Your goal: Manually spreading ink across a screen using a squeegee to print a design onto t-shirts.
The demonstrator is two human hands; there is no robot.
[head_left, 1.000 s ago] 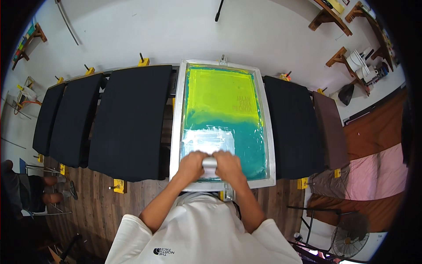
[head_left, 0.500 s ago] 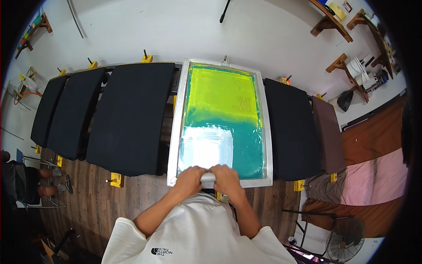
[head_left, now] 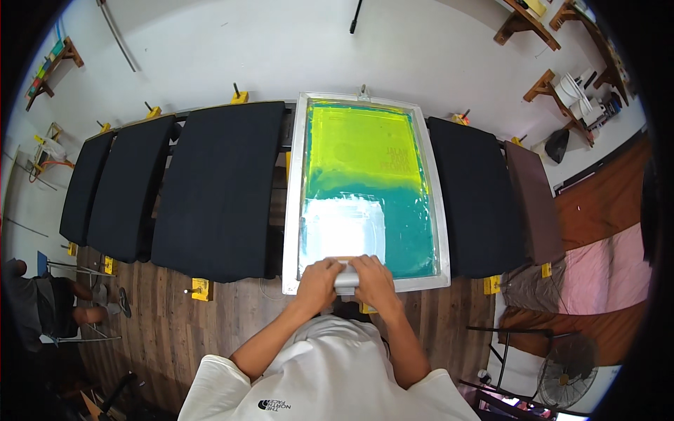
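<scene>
A silver-framed printing screen lies over a pallet in the middle. Its mesh is yellow-green at the far half and teal nearer me, with a patch of white ink at the near left. My left hand and my right hand are side by side at the screen's near edge, fingers curled over a squeegee. Between my thumbs shows its grey body, with a tan strip along the far side. The squeegee's blade is hidden, so I cannot tell whether it touches the mesh.
Black-covered pallets stand to the left, another black one and a brown one to the right. Yellow clamps stick out at their ends. A person is at the far left; a fan stands lower right.
The whole view has shifted, so the screen and pallets appear farther right. Both hands keep their grip on the squeegee, and its tan strip now shows between my thumbs.
</scene>
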